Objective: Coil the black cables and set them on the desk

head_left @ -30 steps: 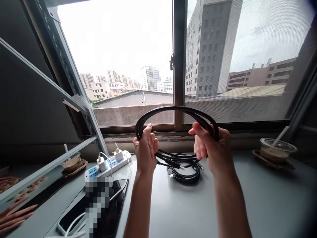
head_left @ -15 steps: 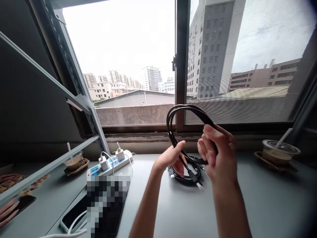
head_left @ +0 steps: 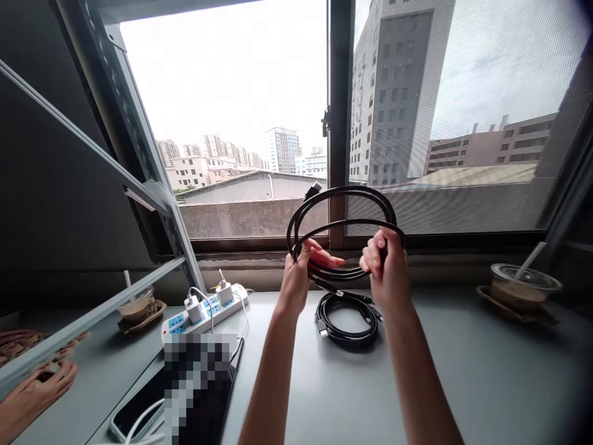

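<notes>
Head camera: we look forward and down.
Desk (head_left: 333, 395): near, below us.
Window (head_left: 340, 123): we face it, farther off.

Bench (head_left: 328, 395): pale grey, smooth, dark seam at left. Directly on it: one coil of black cable (head_left: 354, 340), centre, plug at its left edge; one white power strip (head_left: 209, 311), blue sockets, two white adapters; nearer, one phone (head_left: 141, 398) and one dark slab (head_left: 210, 395), partly masked; two brown coasters (head_left: 523, 315), left and right, each under a cup (head_left: 521, 288) with straw.
</notes>
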Tool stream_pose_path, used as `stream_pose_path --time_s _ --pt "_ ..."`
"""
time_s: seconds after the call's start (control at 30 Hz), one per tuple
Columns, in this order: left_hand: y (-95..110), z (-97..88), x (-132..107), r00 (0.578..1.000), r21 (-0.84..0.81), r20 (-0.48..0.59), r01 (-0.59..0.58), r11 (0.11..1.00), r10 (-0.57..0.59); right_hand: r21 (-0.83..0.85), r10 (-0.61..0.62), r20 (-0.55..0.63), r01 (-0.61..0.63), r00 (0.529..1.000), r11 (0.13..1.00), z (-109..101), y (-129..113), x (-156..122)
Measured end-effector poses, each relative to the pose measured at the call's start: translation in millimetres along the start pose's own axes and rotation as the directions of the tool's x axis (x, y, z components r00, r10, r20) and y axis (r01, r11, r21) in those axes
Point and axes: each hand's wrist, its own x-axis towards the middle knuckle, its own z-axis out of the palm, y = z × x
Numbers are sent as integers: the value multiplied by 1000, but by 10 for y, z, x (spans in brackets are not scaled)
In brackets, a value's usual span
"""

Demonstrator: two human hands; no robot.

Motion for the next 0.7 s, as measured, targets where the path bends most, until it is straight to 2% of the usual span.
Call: stream_pose_path --time_s 0.07,0.17,0.3,0.43,0.53,0.7 --pt "64 -12 -21 997 34 -46 -59 998 60 -134 -21 -5 20 1000 991 -42 54 39" --pt "176 -40 -62 994 100 -83 -55 993 64 -345 -140 43 146 989 927 -56 48 3" --pt "319 -96 -116 990 146 -135 -17 989 37 -470 -313 181 361 932 805 -23 -14 -95" --pt "432 -147 -182 991 209 -135 13 978 16 -498 -360 311 474 879 726 -5 -62 -160" --pt "485 -149 -235 993 241 -121 32 970 -3 -474 -399 339 521 852 710 -3 -99 -193" --pt "501 -68 -289 993 223 -119 -1 975 28 -390 -490 353 601 797 697 -26 -188 -216"
